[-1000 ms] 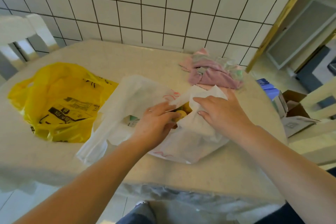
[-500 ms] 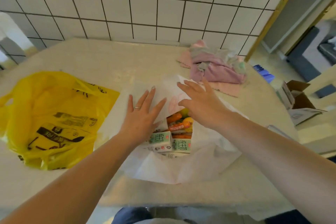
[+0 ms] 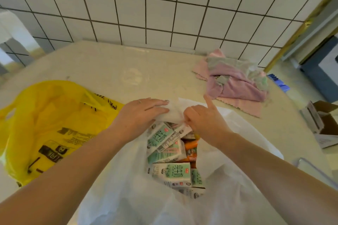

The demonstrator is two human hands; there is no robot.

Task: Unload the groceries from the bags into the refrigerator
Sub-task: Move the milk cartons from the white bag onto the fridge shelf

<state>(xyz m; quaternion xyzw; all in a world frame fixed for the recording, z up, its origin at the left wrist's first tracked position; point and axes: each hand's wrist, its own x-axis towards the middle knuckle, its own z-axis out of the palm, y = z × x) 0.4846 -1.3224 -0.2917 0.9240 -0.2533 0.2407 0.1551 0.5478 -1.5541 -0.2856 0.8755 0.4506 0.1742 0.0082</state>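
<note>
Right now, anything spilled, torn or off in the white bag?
No spill or damage visible. The milk cartons lie jumbled at odd angles in the white bag, over orange packets. Otherwise nothing stands out.

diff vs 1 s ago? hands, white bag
Both hands pulled the white bag mouth open toward the wall: left hand presses the far flap flat, right hand pinches it. Milk cartons now exposed. Yellow bag and pink cloth unmoved.
</note>
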